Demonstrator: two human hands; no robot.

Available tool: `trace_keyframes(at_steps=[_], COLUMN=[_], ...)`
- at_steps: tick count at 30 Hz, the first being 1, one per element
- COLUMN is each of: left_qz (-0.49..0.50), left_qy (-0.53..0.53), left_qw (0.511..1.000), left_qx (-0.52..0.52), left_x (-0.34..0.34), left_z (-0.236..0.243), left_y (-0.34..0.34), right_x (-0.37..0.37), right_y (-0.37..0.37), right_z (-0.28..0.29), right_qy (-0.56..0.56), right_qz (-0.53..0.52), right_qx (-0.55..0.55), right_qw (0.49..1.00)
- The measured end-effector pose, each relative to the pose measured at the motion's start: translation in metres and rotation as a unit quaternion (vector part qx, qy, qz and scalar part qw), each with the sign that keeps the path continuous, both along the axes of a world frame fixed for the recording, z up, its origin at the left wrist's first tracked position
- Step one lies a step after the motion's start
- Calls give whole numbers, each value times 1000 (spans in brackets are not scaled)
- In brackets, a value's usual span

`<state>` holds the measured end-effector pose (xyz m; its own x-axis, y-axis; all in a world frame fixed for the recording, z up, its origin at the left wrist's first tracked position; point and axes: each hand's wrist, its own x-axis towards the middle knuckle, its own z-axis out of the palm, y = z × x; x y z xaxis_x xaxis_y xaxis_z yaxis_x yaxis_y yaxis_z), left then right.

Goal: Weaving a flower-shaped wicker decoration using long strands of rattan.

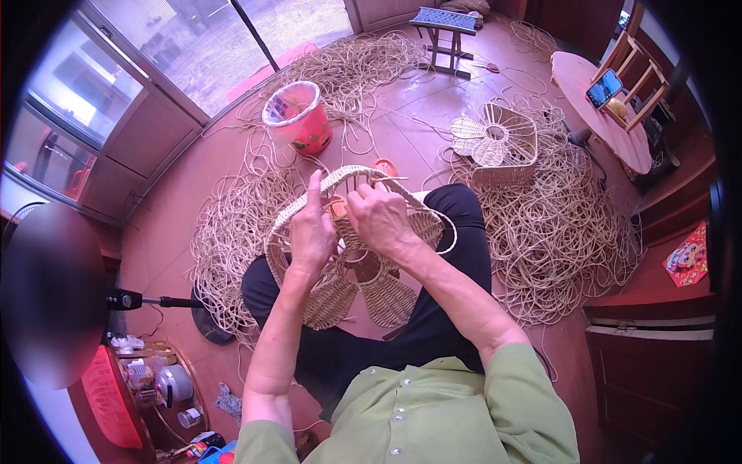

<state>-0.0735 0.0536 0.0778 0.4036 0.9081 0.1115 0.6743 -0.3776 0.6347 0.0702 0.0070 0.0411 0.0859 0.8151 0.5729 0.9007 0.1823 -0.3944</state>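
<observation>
A pale woven basket with petal-shaped panels (390, 301) rests tilted across my lap, its curved rim arching upward. My left hand (313, 232) grips the left part of that rim, index finger lying up along it. My right hand (375, 216) is closed at the upper middle of the basket, by the bare spokes and a loose strand under the rim; its fingertips are partly hidden. A small orange object (338, 206) shows behind my hands, and a red item (384, 167) sits just beyond the rim.
Heaps of cord (556, 255) lie both sides and behind. Around me are a red bucket (304, 127), another woven flower piece (495, 151), a folding stool (444, 31), a round board (641, 151) with a phone (604, 87), a blurred fan (54, 294) and a low shelf (185, 410).
</observation>
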Motion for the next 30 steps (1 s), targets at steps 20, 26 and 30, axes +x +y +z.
trace_keyframes(at_steps=[20,26,30], left_qz=[62,428,378], left_qy=[-78,-413,-396], left_qw=[983,804,836], left_qx=[151,-18,45], left_x=[-115,-495,-466], left_z=[45,114,132], left_y=[-23,1,24], right_x=[53,58,46], right_y=[-49,-61,-47], right_z=[1,-22,-41], right_qy=[169,50,44], right_qz=[-71,23,-8], right_qx=[56,51,63], right_qw=[981,997,997])
